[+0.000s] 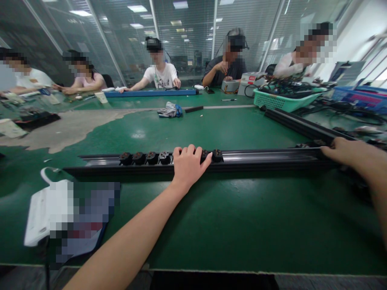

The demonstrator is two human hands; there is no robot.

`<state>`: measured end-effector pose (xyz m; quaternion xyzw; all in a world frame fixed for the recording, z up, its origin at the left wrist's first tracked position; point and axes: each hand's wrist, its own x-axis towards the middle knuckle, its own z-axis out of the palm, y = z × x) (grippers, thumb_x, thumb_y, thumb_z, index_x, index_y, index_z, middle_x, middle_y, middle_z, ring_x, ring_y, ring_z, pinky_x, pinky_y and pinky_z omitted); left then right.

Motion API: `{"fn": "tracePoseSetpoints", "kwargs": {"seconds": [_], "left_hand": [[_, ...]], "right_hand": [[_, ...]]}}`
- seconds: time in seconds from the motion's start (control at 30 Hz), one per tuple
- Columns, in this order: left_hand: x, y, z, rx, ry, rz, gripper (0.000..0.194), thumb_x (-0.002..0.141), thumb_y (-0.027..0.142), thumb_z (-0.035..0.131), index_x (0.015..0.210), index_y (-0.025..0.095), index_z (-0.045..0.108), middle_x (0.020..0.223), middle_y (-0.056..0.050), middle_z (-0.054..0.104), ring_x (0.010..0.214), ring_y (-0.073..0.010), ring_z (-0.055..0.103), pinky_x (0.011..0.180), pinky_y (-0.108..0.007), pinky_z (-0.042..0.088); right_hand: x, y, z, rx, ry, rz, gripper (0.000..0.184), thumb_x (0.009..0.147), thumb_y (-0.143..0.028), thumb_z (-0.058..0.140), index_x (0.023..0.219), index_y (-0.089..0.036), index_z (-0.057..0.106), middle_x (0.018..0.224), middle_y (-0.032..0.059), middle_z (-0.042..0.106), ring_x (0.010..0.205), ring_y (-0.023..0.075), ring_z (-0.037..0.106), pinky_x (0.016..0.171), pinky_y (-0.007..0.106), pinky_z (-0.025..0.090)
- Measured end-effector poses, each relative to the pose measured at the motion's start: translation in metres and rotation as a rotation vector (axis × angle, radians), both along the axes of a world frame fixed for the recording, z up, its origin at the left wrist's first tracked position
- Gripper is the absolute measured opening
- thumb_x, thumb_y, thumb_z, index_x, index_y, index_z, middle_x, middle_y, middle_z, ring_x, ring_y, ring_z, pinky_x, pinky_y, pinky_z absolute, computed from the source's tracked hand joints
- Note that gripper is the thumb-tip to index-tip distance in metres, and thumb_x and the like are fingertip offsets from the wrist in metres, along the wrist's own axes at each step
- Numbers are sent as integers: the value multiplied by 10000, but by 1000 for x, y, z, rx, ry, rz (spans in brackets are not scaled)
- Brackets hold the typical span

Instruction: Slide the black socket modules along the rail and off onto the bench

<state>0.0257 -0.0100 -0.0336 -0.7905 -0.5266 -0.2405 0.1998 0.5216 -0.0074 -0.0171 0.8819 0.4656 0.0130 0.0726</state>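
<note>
A long black metal channel [256, 161] lies crosswise on the green table in front of me. Several round black socket modules [151, 157] sit in a row inside it, left of its middle. My left hand [189, 165] reaches over the row with fingers bent over the channel's far side and the thumb beside a module; it covers part of the row. At the right end, my right hand [344, 151] is closed over the channel, its thumb along the top edge. The fingers of that hand are mostly hidden.
A second black channel [302, 125] slants behind on the right, near a green basket [281, 100] full of cables. A white device [48, 209] lies front left. Crumpled cloth [169, 110] lies further back. Several people sit across the table, one with a hand on a blue bar [151, 93].
</note>
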Motion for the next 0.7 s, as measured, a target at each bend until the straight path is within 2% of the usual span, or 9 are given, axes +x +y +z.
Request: {"fn": "tracePoseSetpoints", "kwargs": {"seconds": [0.27,0.4,0.57,0.7], "left_hand": [[0,1,-1,-6,-13,-9,482,1007,544,383,951,198,714,963,-121,700,880,-273,617,884,-466,353],[0,0,0,0,-4,-8,487,1011,540,377,949,192,711,960,-118,700,876,-269,614,884,-463,354],[0,0,-1,2,-1,-7,479,1008,545,386,951,198,712,968,-118,705,881,-267,618,878,-461,355],[0,0,-1,5,-4,-5,480,1008,546,384,948,203,715,960,-117,706,882,-266,619,876,-459,354]], "right_hand": [[14,2,-9,45,-11,-52,664,835,-706,345,1188,-198,587,1161,288,634,1056,492,636,768,599,510],[8,0,-6,57,-1,-67,648,815,-678,401,1204,-194,585,1200,301,617,1095,500,617,787,619,503],[0,-3,0,43,27,-122,667,833,-678,356,1224,-181,568,1251,296,599,1147,497,600,860,626,495],[6,-1,-2,50,42,-147,666,832,-688,360,1192,-176,588,1222,296,610,1142,498,605,843,619,499]]}}
